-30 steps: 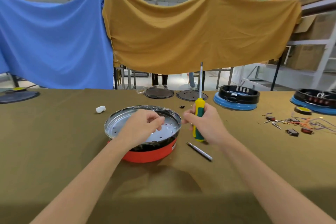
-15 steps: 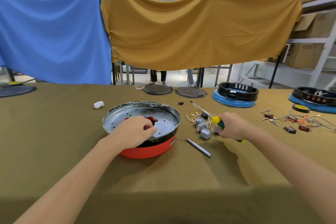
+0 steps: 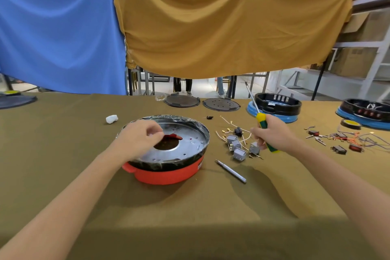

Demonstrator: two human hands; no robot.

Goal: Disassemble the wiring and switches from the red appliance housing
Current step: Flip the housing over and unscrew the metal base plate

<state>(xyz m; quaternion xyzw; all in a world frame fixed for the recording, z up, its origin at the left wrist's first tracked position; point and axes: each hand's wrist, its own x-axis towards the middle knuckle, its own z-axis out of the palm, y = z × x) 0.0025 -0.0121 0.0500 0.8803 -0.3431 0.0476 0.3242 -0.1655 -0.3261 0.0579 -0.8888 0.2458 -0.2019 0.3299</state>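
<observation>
my right hand [image 3: 274,135] grips the screwdriver [image 3: 260,121], shaft tilted up and away, while my left hand [image 3: 139,139], fingers loosely curled, rests over the red housing [image 3: 168,174].

Red appliance housing [image 3: 168,173] seated flat on table, round, shallow, small lug handle at left; perforated silver plate [image 3: 185,143] with central hole set in its top, clear film wrapped round rim. Grey switches [image 3: 238,146] with loose pale wires [image 3: 226,121] scattered just right of housing.
</observation>
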